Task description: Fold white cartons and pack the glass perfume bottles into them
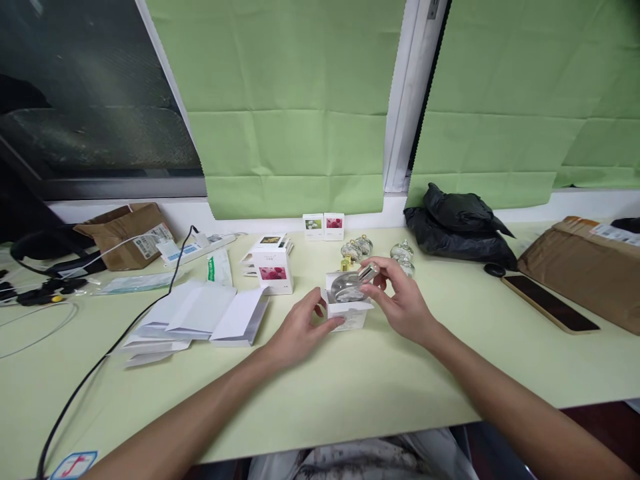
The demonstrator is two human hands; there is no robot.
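Observation:
My left hand (305, 327) grips the near left side of a small white box (354, 316), whose top is open. Between the fingers of my right hand (400, 293) is the silver cap end of a clear glass perfume bottle (347, 287). The bottle lies tilted at the mouth of the box, its round body partly inside and the cap pointing up to the right. Just behind the box stands a bottle with a gold cap (346, 264). More round glass bottles (357, 248) are grouped beyond it, and others (401, 251) stand behind my right hand.
Left of my hands are flattened white cartons (200, 313) and a flower-printed box (274, 270). Two small boxes (323, 227) stand by the window. A black cable (125, 333) crosses the left side. A phone (550, 303), a black bag (455, 223) and a brown package (585, 267) lie right.

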